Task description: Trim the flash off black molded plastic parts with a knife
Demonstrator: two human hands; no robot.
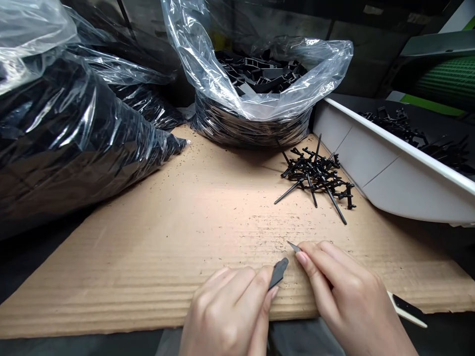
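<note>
My left hand (230,306) is closed around a small dark grey plastic part (279,273), whose end sticks out past thumb and forefinger. In my right hand (347,287) is a craft knife (408,309). Its pointed blade tip shows beyond the fingertips, and its black and cream handle comes out behind the hand. The blade is close to the part but apart from it. Both hands are over the near edge of a cardboard sheet (148,247), where tiny dark shavings are scattered. The rest of the part is hidden in my left fingers.
A heap of black plastic sprues (315,173) lies on the cardboard. Behind it stands an open clear bag (256,111) full of black parts. Another filled bag (74,138) covers the left side. At right, a white tray (393,168) contains more black pieces.
</note>
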